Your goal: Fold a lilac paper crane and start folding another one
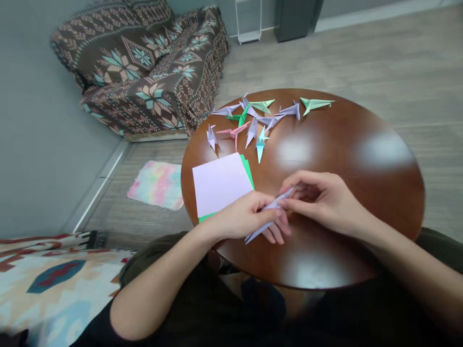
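Note:
A narrow folded piece of lilac origami paper [257, 234] slants between my hands above the near part of the round table. My left hand [249, 214] is closed on its middle, thumb on top and fingers underneath. At its upper right end, my right hand [318, 195] pinches the paper between thumb and fingers. A stack of square origami paper [222, 185], lilac on top with green sheets sticking out below, lies to the left of my hands. Several folded paper cranes, among them a pink crane [233, 132] and a light blue crane [260, 145], rest beyond the stack.
The glossy brown round table [361, 193] has its near edge close to my lap. A sofa [152, 72] under a patterned throw stands behind at the left. A pastel fluffy mat [157, 185] lies on the floor. At the back are a white rack [249, 36] and a dark box-shaped object [294, 19].

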A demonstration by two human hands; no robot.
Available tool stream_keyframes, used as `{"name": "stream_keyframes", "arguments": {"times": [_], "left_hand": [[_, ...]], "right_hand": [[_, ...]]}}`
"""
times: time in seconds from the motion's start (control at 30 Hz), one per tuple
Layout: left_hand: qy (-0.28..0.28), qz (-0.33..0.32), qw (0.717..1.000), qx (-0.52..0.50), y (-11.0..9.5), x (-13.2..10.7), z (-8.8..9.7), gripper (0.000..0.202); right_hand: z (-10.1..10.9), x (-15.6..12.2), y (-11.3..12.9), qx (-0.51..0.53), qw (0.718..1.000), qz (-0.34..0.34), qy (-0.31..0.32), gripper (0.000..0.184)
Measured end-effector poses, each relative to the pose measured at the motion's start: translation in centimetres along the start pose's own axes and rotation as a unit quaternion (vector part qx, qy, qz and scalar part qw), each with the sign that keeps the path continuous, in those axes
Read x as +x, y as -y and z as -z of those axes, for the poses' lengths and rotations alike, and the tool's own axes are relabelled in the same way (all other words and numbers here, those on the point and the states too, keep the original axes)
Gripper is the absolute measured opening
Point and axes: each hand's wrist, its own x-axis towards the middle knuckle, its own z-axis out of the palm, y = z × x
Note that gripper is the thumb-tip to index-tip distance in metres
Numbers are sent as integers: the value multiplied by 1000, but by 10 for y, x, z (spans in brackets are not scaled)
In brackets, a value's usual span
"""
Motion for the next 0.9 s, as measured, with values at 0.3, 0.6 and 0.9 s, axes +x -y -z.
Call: {"name": "stream_keyframes", "arguments": {"times": [0.3, 0.6, 0.9], "left_hand": [[-22, 16, 995, -97, 4, 6, -1, 12], [-131, -98, 986, -40, 15, 16, -7, 43], [-131, -140, 981, -9, 13, 19, -10, 44]], "right_hand": [[5, 7, -6, 69, 997, -40, -18, 27], [3, 9, -11, 94, 995, -27, -35, 28], [-4, 11, -13, 139, 990, -20, -33, 31]]}}
